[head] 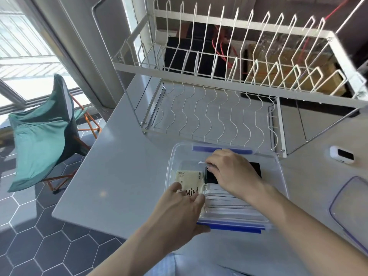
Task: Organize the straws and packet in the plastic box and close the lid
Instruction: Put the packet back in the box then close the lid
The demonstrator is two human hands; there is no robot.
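A clear plastic box (278, 176) with blue clips at its near and far sides stands open on the grey table. Inside at the left lies a cream packet (189, 178) printed "MiNi". Several wrapped straws (229, 204) lie side by side along the box's near half, over a black item (256, 169). My left hand (179, 208) rests over the box's near-left corner, fingers on the packet's near end. My right hand (233, 172) is inside the box, its fingertips pinching the end of a wrapped straw (202, 162). The clear lid (350, 206) lies on the table at the right.
A white wire dish rack (219, 80) stands right behind the box. A small white device (341, 155) sits at the right, beyond the lid. Left of the table's edge is a tiled floor with a folding chair (45, 126) draped in green cloth.
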